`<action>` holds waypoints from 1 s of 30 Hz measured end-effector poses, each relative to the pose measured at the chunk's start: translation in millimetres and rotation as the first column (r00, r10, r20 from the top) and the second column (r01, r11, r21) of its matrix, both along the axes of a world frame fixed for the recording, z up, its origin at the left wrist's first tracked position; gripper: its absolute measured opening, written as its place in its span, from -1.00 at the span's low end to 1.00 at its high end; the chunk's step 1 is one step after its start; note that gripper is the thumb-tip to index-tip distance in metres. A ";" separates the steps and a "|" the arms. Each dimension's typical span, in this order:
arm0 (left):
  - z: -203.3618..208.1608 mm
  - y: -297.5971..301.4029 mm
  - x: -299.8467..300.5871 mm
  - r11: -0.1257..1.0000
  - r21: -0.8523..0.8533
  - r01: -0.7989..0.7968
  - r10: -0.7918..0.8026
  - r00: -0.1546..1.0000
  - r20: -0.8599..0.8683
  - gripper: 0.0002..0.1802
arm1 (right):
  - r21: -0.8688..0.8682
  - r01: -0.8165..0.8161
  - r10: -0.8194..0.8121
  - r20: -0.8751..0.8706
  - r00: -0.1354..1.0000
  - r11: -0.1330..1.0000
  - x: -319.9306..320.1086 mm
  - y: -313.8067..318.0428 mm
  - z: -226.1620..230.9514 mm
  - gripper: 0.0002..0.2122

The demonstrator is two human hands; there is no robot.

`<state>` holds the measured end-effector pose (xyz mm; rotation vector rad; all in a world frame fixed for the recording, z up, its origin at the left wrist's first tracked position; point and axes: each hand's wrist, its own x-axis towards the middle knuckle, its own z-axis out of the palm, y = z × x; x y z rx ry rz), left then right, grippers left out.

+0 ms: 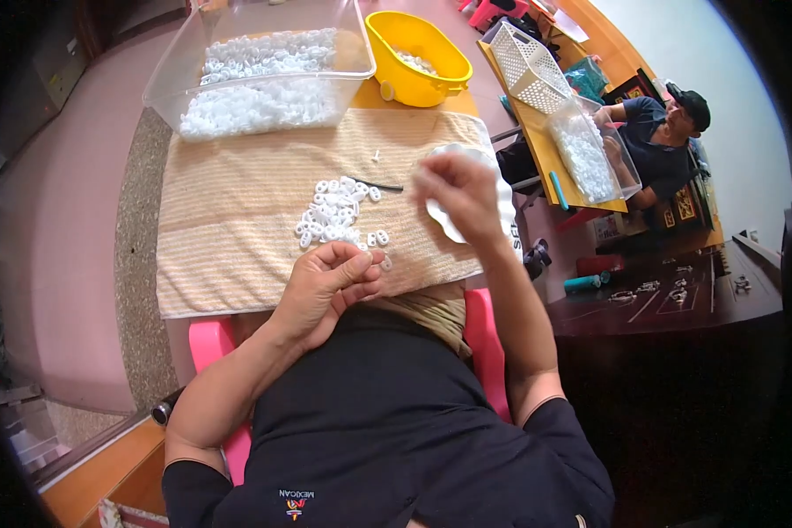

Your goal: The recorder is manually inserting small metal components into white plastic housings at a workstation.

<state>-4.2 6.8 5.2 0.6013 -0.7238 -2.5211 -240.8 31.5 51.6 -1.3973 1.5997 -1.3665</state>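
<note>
My left hand point(336, 286) is closed in a pinch at the towel's near edge, just below a loose pile of small white oval plastic pieces with holes point(333, 211). What its fingertips hold is too small to make out. A pale piece point(386, 262) shows right beside those fingertips. My right hand point(463, 192) is raised over a white dish with a scalloped rim point(505, 204) and partly covers it. Motion smears its fingers, so their grip is unclear. Between the hands lie a thin black stick-like tool point(380, 185) and, farther up, a tiny white part point(377, 157).
A striped beige towel point(229, 211) covers the table. At its far side stand a clear bin point(348, 88) heaped with white pieces and a yellow tub point(424, 85). To the right, another person point(656, 132) sits at a table with a clear box point(627, 172) and a white basket point(526, 69).
</note>
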 end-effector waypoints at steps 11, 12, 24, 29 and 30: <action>3.1 -5.3 -1.4 0.999 -0.046 -0.029 0.031 0.998 0.057 -0.89 | -0.405 0.315 -0.436 -0.251 0.864 0.858 -107.3 -114.1 52.1 -0.65; 3.2 -6.3 0.2 0.998 -0.038 -0.042 0.044 0.997 0.058 -0.89 | -0.336 0.268 -0.343 -0.188 0.920 0.903 -88.6 -100.8 54.9 -0.66; -2.7 -12.4 6.0 0.987 -0.016 -0.158 0.159 0.985 0.072 -0.90 | -0.691 -0.607 0.891 0.122 0.438 0.393 91.0 61.4 143.6 -0.87; -0.2 -18.0 5.7 0.979 -0.051 -0.200 0.201 0.979 0.031 -0.91 | -0.585 -0.463 0.734 0.399 0.550 0.665 135.1 87.9 171.1 -0.89; -0.1 -18.6 6.7 0.977 -0.049 -0.206 0.208 0.978 0.029 -0.91 | -0.580 -0.436 0.719 0.459 0.522 0.688 136.9 87.3 172.2 -0.93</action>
